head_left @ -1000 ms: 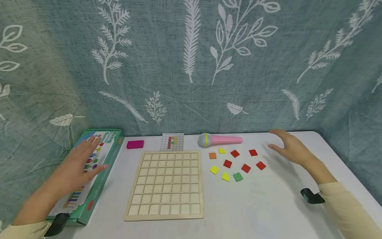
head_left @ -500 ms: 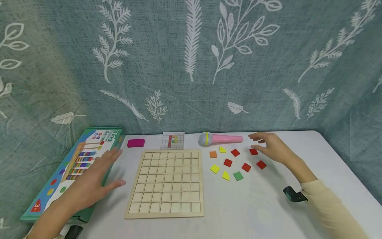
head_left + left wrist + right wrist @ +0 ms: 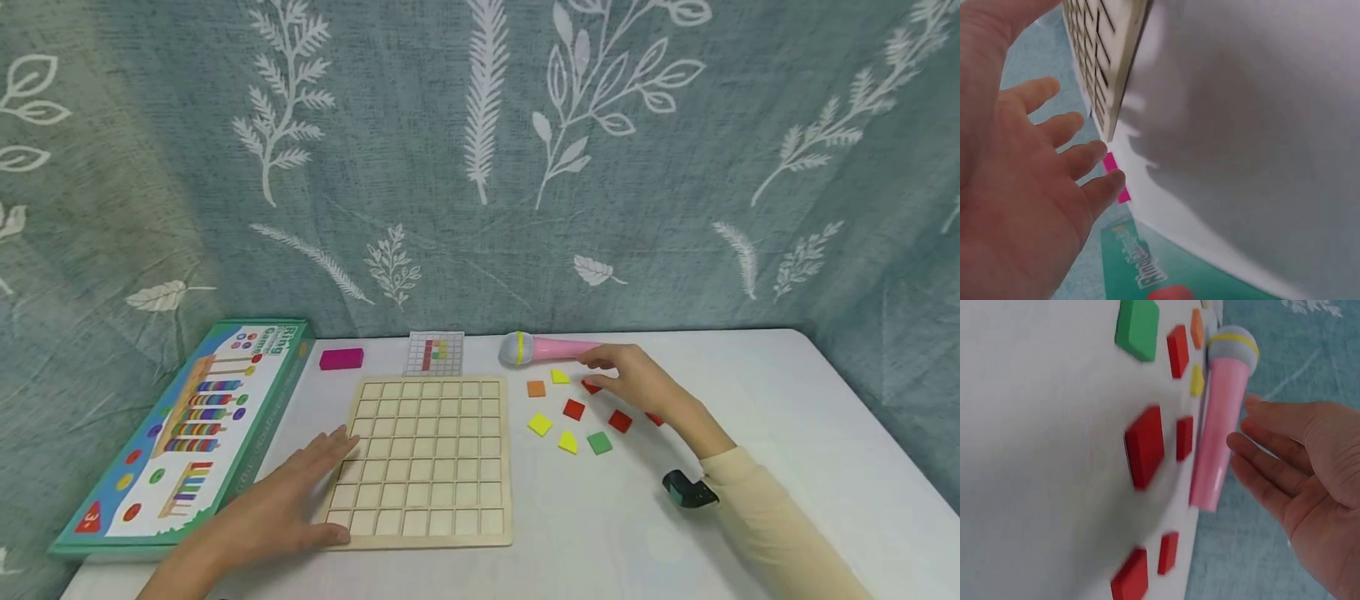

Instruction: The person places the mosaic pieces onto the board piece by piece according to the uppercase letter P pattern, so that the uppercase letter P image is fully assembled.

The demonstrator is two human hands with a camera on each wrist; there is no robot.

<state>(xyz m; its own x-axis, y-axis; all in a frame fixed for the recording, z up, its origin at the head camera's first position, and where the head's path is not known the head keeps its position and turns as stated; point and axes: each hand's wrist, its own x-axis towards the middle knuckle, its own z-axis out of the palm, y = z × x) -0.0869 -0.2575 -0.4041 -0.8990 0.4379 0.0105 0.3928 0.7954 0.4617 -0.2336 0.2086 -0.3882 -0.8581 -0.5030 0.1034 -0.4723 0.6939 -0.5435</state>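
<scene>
A pale wooden grid board (image 3: 422,457) lies flat on the white table. My left hand (image 3: 273,496) reaches along its left side with fingers spread; in the head view they overlap the edge, and contact is hard to tell. In the left wrist view that hand (image 3: 1029,169) holds nothing. To the right of the board are scattered red tiles (image 3: 573,409), yellow tiles (image 3: 539,425), an orange tile (image 3: 536,389) and a green tile (image 3: 599,442). Above the rear red ones hovers my right hand (image 3: 637,383), loosely bent and holding nothing, near the handle of a pink toy microphone (image 3: 551,347).
Behind the board lies a small grid card (image 3: 434,353) with coloured squares. A magenta block (image 3: 341,359) is left of it. A green-edged game box (image 3: 202,425) takes up the table's left side. A patterned teal cloth (image 3: 420,167) hangs behind.
My left hand has come off the box side, moving right and nearer to the board's left edge. My right hand has swept left, over the red tiles. Board and tiles stay put.
</scene>
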